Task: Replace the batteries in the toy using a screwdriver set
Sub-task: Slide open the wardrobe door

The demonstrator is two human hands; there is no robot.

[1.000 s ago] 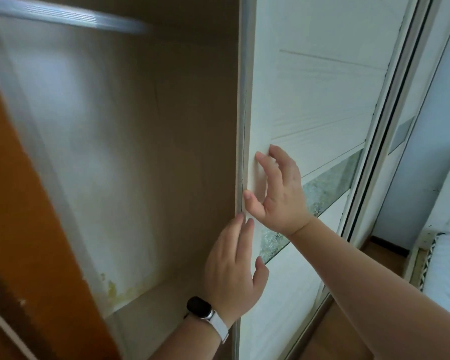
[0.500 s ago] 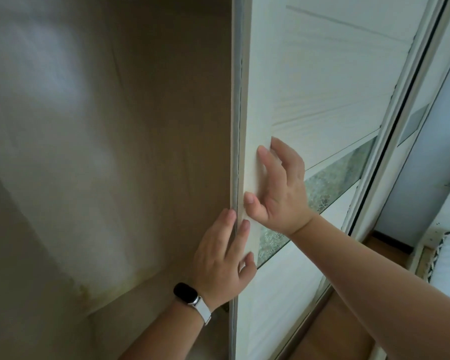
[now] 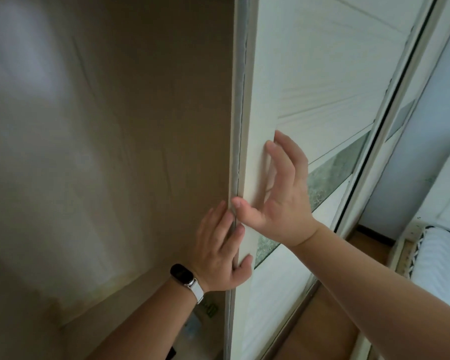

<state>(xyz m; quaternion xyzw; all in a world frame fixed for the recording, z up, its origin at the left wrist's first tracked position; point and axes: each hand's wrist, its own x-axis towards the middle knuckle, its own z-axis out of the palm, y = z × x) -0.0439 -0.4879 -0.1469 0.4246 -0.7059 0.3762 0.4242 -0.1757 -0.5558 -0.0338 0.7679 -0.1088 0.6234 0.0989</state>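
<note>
At the wardrobe's open bay, a sliding door (image 3: 309, 74) is worked by two bare hands, while the toy and the screwdriver set are nowhere to be seen; whether they are kept inside cannot be told. Near 3 o'clock the right hand (image 3: 283, 198) is spread wide across the door's pale stile, bent fingertips (image 3: 272, 148) hooked at its inner step and thumb set on the leading edge. At 6 o'clock the left hand (image 3: 218, 255), marked by a wrist band (image 3: 183, 275), is laid flat with straight fingers along that same edge, nothing being clasped. The panel is judged stiff, fairly heavy and smooth-faced, best taken at the edge stile rather than on the slick face or the green patterned strip (image 3: 333, 172). The way inward is barred by the door itself. The brown back panel (image 3: 115, 152) fills 9 o'clock, blurred packets (image 3: 208, 310) are glimpsed at 6 o'clock, wooden floor (image 3: 322, 323) at 5 o'clock and a white bed (image 3: 442, 261) at 4 o'clock
</note>
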